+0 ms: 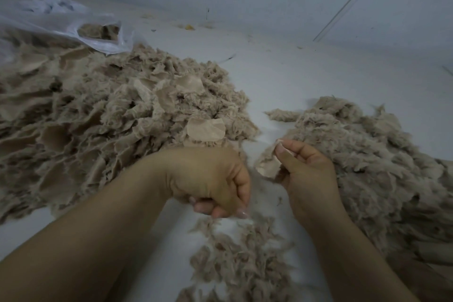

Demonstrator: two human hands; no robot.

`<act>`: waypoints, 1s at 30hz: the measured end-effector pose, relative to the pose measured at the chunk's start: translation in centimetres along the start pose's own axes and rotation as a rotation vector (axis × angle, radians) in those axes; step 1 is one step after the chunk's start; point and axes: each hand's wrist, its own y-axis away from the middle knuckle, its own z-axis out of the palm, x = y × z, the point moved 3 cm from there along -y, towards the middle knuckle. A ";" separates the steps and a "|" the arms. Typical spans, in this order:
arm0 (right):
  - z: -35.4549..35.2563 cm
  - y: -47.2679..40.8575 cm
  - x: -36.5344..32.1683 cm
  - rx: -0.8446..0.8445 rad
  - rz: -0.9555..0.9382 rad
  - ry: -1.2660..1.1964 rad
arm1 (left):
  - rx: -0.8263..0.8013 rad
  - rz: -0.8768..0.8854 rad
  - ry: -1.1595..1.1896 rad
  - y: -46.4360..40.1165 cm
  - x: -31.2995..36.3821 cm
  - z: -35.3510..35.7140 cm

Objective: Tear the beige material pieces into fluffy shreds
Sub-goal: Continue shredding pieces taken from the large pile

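Mid-tear: the right hand (306, 169) pinches a beige piece (268, 167) between the hands, the left hand (215, 184) is fisted, apparently on fluff, and should next regrip that piece.

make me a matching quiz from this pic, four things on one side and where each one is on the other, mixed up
Things
1. plastic bag
2. big heap of untorn pieces
3. pile of fluffy shreds
4. small beige piece

Places
A. pinched in the right hand
B. far left, at the back, partly on the heap
C. on the right side of the floor
D. left and centre, beyond the left hand

Pairs: 1-B, 2-D, 3-C, 4-A
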 end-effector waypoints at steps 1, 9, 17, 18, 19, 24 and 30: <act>0.1 0.1 -0.1 -0.017 0.003 0.005 | 0.071 -0.008 -0.023 -0.2 0.1 0.2; 0.2 0.3 -0.2 -0.049 0.011 0.025 | 0.567 0.095 0.078 -2.0 0.4 0.8; -0.1 0.0 0.2 0.032 0.060 -0.044 | 0.972 -0.157 -0.652 1.6 1.6 -3.9; -0.1 0.0 0.2 0.030 0.064 -0.034 | 1.098 -0.171 -0.854 1.7 1.6 -3.8; -0.1 0.0 0.3 0.026 0.063 -0.016 | 1.184 -0.092 -0.999 1.6 1.7 -3.2; 0.0 0.1 0.4 0.038 0.046 0.011 | 0.827 0.344 -1.310 -2.8 -0.6 0.8; 0.0 0.0 0.4 0.070 0.100 0.014 | 0.715 0.089 -1.290 -4.1 -3.8 -3.4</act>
